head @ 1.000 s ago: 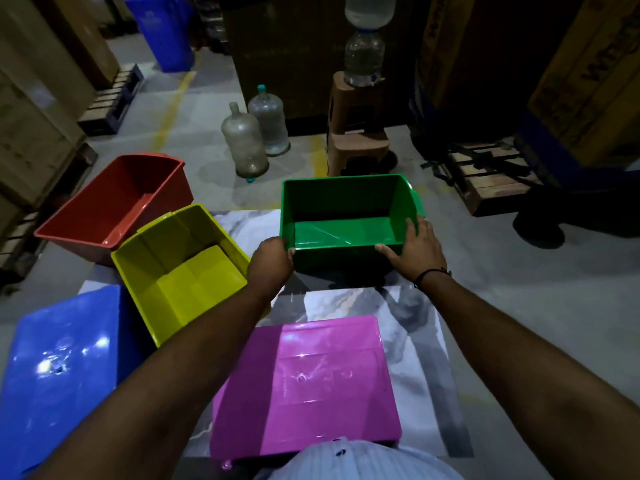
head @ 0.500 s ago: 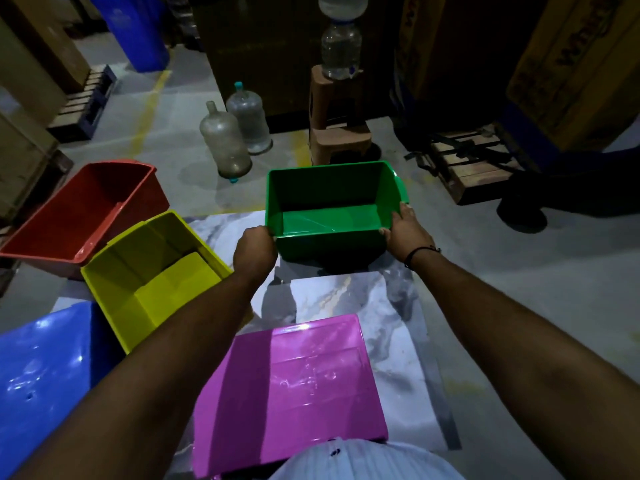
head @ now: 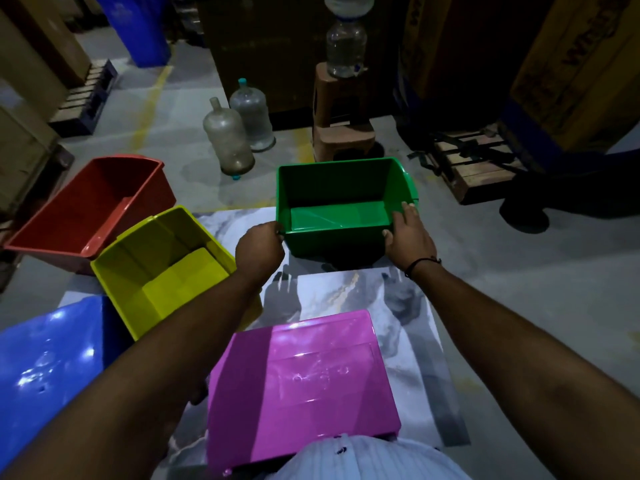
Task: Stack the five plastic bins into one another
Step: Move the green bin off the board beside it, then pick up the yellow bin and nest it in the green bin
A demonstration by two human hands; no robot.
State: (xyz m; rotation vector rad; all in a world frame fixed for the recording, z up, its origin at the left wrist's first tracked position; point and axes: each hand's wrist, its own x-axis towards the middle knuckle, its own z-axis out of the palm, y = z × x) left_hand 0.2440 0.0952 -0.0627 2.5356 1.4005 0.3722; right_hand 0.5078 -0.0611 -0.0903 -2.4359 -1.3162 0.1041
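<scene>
A green bin stands mouth up at the far end of the marble table. My left hand grips its near left corner and my right hand holds its near right corner, fingers over the rim. A yellow bin sits mouth up to the left, with a red bin behind it, tilted. A pink bin lies upside down close to me. A blue bin lies upside down at the near left.
Two big clear water jugs stand on the floor beyond the table. A brown stool carries a water dispenser bottle. Wooden pallets and cardboard boxes line the right; a blue waste bin stands far left.
Both hands have slid along the green bin's near edge to its corners and closed on it. The bin has risen a little off the table. My view shifted slightly.
</scene>
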